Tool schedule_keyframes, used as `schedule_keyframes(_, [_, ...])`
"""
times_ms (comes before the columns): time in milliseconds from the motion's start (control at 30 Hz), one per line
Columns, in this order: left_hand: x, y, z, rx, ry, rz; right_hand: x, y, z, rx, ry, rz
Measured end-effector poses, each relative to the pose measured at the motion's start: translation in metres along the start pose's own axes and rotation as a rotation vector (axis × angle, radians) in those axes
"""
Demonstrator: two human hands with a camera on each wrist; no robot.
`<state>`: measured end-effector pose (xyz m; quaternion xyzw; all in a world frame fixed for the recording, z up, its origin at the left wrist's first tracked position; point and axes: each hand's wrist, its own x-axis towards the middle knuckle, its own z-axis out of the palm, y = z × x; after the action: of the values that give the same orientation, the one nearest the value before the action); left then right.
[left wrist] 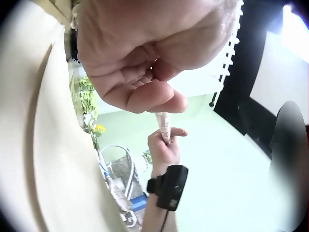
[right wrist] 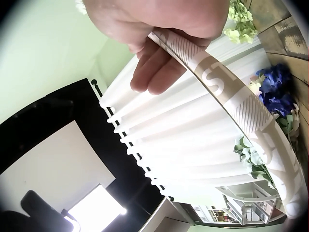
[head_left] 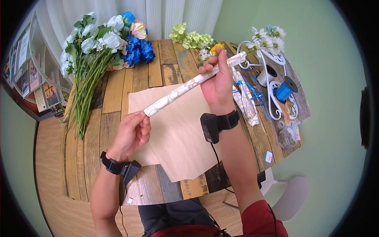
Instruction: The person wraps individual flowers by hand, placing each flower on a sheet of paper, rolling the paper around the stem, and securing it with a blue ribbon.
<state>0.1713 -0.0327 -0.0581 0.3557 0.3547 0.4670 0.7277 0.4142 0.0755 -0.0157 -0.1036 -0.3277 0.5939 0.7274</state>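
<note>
A rolled sheet of white-and-beige patterned wrapping paper [head_left: 172,96] slants up to the right above the table. My left hand [head_left: 132,129] pinches its near end between thumb and fingers. Toward the far end, my right hand [head_left: 219,85] holds the wrapping paper roll with the thumb across it and the palm turned up. Letters and stripes show on the roll [right wrist: 251,116] in the right wrist view. Below both hands, plain light-brown paper [head_left: 179,138] lies spread on the wooden table [head_left: 108,130].
White and blue flowers [head_left: 112,41] with long stems lie at the back left. On the right are more patterned rolls [head_left: 246,104], a blue ribbon spool [head_left: 286,91], a white spool [head_left: 265,76] and a white scrolled metal stand [head_left: 271,98]. Green blooms [head_left: 197,39] lie at the back.
</note>
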Motion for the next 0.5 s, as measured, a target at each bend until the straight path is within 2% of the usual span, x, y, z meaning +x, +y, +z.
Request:
schedule_keyframes(133, [0.001,0.002,-0.005,-0.147,0.012,-0.086,0.0,0.0,0.0,-0.007,-0.006,-0.014])
schedule_keyframes(200, [0.004,0.0,-0.014,0.065,-0.007,-0.063,0.0,0.0,0.0,-0.016,-0.038,-0.019])
schedule_keyframes(233, [0.006,-0.005,-0.011,0.065,-0.006,-0.063,-0.001,0.001,0.001,-0.078,-0.031,-0.043])
schedule_keyframes(300, [0.012,-0.016,0.003,0.754,0.463,0.566,-0.002,0.004,0.004,-0.139,-0.022,-0.067])
schedule_keyframes(333, [0.01,-0.014,0.007,0.754,0.464,0.565,-0.004,0.007,0.005,-0.179,0.009,-0.083])
schedule_keyframes(400, [0.0,-0.003,0.017,1.435,0.483,1.03,-0.009,0.014,0.011,-0.218,0.042,-0.098])
schedule_keyframes(500, [-0.009,-0.002,0.031,1.572,0.383,0.942,-0.018,0.021,0.022,-0.148,0.104,-0.017])
